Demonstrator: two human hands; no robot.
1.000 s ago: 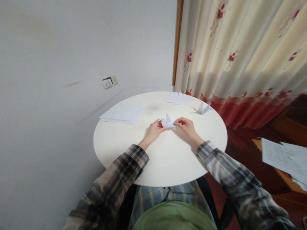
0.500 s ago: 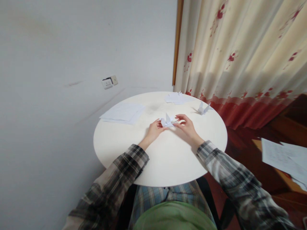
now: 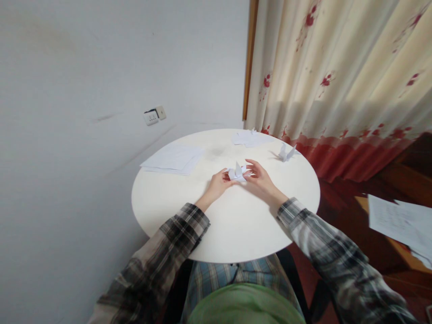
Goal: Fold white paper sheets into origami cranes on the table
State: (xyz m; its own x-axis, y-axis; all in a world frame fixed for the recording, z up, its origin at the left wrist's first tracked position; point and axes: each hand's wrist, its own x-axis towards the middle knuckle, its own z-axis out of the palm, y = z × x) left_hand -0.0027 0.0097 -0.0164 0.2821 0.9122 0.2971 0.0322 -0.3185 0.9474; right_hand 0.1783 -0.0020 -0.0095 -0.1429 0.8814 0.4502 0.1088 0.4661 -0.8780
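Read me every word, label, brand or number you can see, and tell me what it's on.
No text is legible.
Sheets at the far right: faint marks that look like writing, too blurred to read.
Folded paper between the left hand and right hand: no lettering I can make out.

On my feed I see what looks like a home, a flowered curtain [image 3: 340, 67] behind the round worktop's [image 3: 226, 225] right side, a wall socket [image 3: 151, 118] behind its left.
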